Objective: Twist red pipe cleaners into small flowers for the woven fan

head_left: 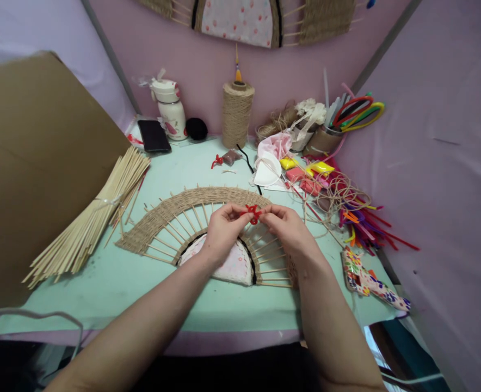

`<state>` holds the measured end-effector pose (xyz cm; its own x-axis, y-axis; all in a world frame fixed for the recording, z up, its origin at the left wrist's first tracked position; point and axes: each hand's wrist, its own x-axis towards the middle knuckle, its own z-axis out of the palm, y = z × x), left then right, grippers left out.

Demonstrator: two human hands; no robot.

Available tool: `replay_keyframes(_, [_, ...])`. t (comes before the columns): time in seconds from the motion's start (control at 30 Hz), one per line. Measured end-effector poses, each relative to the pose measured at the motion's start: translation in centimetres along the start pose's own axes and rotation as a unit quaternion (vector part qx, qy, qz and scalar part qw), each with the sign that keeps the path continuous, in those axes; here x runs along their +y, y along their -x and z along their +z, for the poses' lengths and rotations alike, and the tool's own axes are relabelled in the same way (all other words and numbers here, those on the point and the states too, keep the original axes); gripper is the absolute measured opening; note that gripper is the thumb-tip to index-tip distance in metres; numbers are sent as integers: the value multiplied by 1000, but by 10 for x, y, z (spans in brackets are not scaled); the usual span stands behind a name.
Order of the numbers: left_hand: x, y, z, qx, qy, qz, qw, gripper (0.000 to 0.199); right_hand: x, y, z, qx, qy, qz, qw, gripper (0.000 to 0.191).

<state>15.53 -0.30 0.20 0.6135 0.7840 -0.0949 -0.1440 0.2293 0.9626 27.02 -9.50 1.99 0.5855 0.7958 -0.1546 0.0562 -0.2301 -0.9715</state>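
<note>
Between my two hands is a small red looped knot [253,214], held above the upper edge of a fan. My left hand [226,228] pinches its left side with thumb and forefinger. On the other side, my right hand [286,227] pinches its right side the same way. Below them the woven fan [150,224] lies flat on the table, its thin sticks wrapped in brown twine along the outer band. A pale half-round panel [234,262] edged in black forms its centre, partly covered by my left hand and forearm.
Left lies a bundle of thin sticks [89,215] beside a cardboard sheet [40,163]. At the back stand a bottle [172,117], a phone [154,136] and a twine spool [238,114]. Pipe cleaners [361,218], loose twine and a flower-patterned glue gun [363,277] are on the right.
</note>
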Motion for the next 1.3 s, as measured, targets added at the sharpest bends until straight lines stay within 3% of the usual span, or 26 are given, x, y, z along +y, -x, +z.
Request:
replay_keyframes(0.13, [-5,-3,-2,10,32,-33,999,19,-2,1,1,17,-11,-17,1000,19])
replay_keyframes(0.5, [1,1,0,-22,-15,14,1000,17,1,1,4,38,26,-33,998,25])
replay_keyframes(0.63, [2,2,1,-16,-13,0,1000,17,3,0,4,33,25,-40,998,24])
replay_keyframes(0.77, [1,-3,-2,8,50,-50,997,22,2,0,3,57,71,-115,989,23])
replay_keyframes(0.87, [1,-6,-4,19,108,-85,990,25,1,0,1,85,156,-251,952,22])
replay_keyframes(1.0, [4,-6,-7,-9,125,-114,985,25,1,-2,-3,74,282,-415,862,18])
replay_keyframes(1.13, [5,-5,-8,-36,135,-146,979,25,1,-3,-5,66,343,-457,818,18])
replay_keyframes(1.3, [5,-6,-9,-40,142,-145,978,28,0,-1,-5,71,363,-464,805,15])
